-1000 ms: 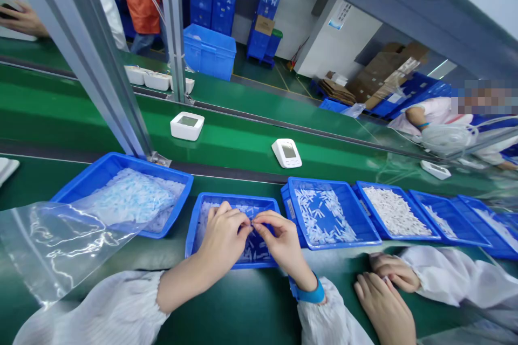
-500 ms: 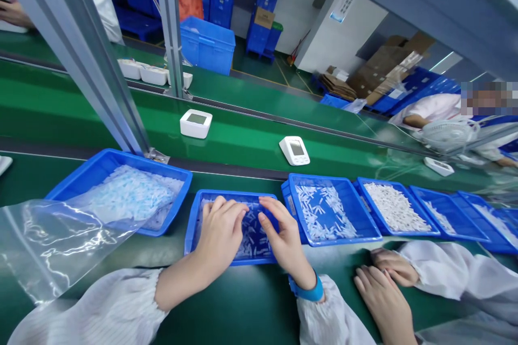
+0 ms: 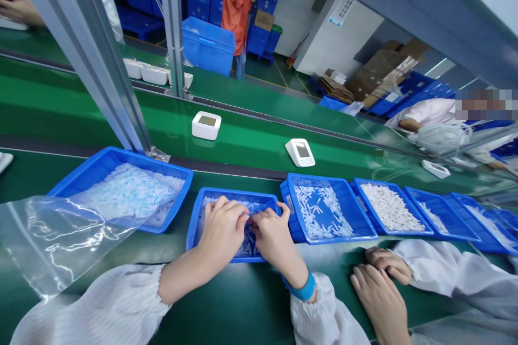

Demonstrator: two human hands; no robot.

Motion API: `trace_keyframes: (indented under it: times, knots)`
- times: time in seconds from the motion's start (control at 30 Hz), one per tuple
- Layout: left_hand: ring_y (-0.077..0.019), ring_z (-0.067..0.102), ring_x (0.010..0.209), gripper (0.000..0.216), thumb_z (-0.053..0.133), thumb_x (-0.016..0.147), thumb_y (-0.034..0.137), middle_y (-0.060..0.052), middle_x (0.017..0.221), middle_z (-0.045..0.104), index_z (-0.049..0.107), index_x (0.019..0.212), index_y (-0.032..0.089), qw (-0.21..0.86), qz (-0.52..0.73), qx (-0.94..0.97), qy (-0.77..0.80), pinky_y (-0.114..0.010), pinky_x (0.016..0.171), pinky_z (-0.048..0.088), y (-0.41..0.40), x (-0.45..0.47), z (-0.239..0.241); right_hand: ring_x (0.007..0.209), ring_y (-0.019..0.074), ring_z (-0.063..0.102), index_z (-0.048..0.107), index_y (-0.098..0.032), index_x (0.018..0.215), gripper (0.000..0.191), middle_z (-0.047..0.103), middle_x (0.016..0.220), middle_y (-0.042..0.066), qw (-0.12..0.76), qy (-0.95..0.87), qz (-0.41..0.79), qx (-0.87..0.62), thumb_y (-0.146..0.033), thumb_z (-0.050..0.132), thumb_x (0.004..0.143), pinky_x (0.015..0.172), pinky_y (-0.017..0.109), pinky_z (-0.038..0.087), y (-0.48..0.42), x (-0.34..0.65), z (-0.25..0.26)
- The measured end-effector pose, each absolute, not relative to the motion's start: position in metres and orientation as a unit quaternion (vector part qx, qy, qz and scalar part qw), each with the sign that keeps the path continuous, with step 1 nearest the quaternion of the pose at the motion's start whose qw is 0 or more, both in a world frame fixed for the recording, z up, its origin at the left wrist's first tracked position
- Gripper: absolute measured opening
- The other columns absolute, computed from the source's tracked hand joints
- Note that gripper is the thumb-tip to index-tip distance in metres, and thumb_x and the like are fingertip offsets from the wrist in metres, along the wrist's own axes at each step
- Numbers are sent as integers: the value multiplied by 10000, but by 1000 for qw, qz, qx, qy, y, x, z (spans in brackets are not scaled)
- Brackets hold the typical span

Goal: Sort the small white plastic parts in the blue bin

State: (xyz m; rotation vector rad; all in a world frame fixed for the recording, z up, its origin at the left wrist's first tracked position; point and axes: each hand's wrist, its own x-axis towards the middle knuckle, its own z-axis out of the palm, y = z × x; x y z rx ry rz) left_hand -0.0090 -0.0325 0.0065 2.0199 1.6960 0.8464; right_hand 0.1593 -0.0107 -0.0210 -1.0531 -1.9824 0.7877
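Observation:
My left hand [image 3: 224, 226] is over a small blue bin [image 3: 251, 193], its fingers curled into a pinch. Beside it my right hand [image 3: 272, 233], with a blue band at the wrist, has its thumb and forefinger bunched against the left fingertips while another finger sticks out. Whatever lies between the fingertips is too small and covered to make out. Small clear plastic pieces [image 3: 247, 245] lie in the bin beneath both hands, partly hidden by them.
On the left a blue bin [image 3: 162, 164] holds a clear bag of pale-blue pieces [image 3: 125, 191]. To the right stand several blue bins of small white parts [image 3: 390, 207]. White display devices [image 3: 206, 125] sit on the green belt [image 3: 251, 143]. A co-worker's hands [image 3: 380, 291] rest on the right.
My right hand has moved left to meet my left hand, its fingers closing. The white devices have shifted right along the belt. A person in orange has moved right.

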Motion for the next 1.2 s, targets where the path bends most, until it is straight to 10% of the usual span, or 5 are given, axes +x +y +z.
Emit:
trace_keyframes:
  times: [0.83, 1.03, 1.2]
  knots:
    - [-212, 542, 883, 147, 545, 848, 151, 1, 863, 699, 669, 801, 215, 206, 320, 705, 598, -394, 797, 315, -33, -9, 7, 856, 258, 629, 630, -340, 724, 138, 640, 663, 35, 408, -759, 327, -388, -210, 632, 769, 994, 569, 380, -19, 170, -5]
    - [-212, 544, 884, 149, 542, 856, 152, 2, 861, 699, 668, 809, 218, 205, 319, 705, 599, -393, 800, 318, -33, -9, 6, 683, 220, 617, 656, -396, 911, 242, 601, 611, 3, 494, -699, 299, -422, -268, 451, 902, 737, 473, 498, -86, 309, 34]
    - [-223, 558, 905, 147, 569, 849, 151, -11, 896, 712, 683, 905, 226, 205, 318, 706, 598, -402, 807, 334, -33, -10, 5, 637, 174, 583, 681, -319, 825, 318, 590, 634, 13, 502, -693, 275, -438, -377, 393, 947, 670, 360, 490, -59, 231, 38]
